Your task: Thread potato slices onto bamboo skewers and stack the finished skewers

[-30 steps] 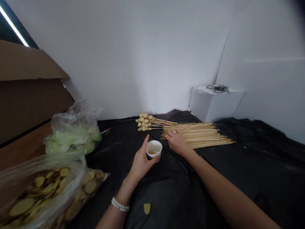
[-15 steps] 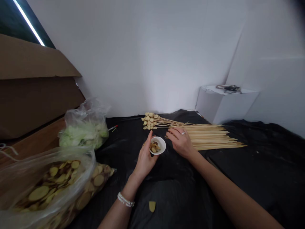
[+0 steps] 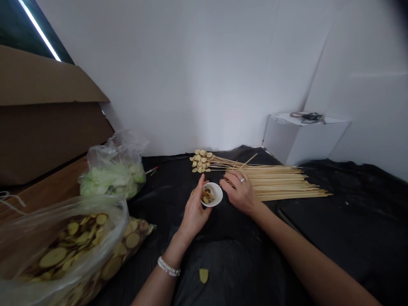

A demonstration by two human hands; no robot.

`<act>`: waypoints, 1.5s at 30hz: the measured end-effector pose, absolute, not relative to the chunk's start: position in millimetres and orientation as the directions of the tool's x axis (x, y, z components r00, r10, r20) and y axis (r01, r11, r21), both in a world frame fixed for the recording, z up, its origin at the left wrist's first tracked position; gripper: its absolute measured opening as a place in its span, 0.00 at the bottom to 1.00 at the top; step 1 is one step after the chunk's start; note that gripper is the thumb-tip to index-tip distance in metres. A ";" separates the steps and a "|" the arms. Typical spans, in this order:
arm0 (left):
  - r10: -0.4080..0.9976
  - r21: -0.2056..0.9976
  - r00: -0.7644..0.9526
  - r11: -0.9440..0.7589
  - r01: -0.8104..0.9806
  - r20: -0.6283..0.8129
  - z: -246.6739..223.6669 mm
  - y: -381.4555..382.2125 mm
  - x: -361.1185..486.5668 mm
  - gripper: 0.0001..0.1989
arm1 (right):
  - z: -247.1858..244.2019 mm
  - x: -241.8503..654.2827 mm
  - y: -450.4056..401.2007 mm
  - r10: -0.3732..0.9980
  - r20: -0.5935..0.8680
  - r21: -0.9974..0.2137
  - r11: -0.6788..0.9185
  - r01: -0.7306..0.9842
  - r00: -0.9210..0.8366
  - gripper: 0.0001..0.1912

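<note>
My left hand is wrapped round a white cup, tilted so that its mouth faces me. Several thin potato slices lie inside the cup. Just right of the rim, my right hand is curled closed round a bamboo skewer, whose rear end sticks up beyond the knuckles. Its front end points at the cup. Behind and right of that hand lies a wide row of bare skewers. Beyond the cup, a bunch of potato slices on skewers rests on the black sheet.
An open plastic bag of potato slices stands at the left front, with a bag of pale green vegetables behind it. A single slice lies on the black sheet. A white box stands at the back right.
My right hand has shifted slightly left towards the cup, and the skewer in it now stands up at an angle above the row. The left hand and cup have barely moved.
</note>
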State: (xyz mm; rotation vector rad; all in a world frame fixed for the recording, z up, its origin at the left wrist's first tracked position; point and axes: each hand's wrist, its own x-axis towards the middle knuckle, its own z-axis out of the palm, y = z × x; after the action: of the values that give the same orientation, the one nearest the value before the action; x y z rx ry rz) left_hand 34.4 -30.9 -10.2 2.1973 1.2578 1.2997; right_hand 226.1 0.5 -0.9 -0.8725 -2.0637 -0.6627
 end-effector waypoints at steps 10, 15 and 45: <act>0.785 0.592 0.205 -0.585 0.555 0.584 -10.8 -29.8 34.0 0.46 | 3.1 221.8 -3.1 0.317 0.783 0.199 0.688 0.698 -0.535 0.15; 0.796 0.596 0.208 -0.573 0.563 0.569 -7.2 -32.5 35.3 0.48 | 4.6 217.8 -9.2 0.453 0.766 0.136 0.580 0.803 -0.456 0.16; 0.664 0.435 0.150 -0.626 0.647 0.733 4.2 -40.5 33.7 0.06 | 21.2 210.8 -19.6 0.836 0.461 0.039 0.316 0.948 -0.298 0.10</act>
State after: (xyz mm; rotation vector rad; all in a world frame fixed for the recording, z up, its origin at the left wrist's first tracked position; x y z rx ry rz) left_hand 33.7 -40.5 4.2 2.3684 1.3507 1.5253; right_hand 210.8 -19.6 21.2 -1.5928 -2.2325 -0.4356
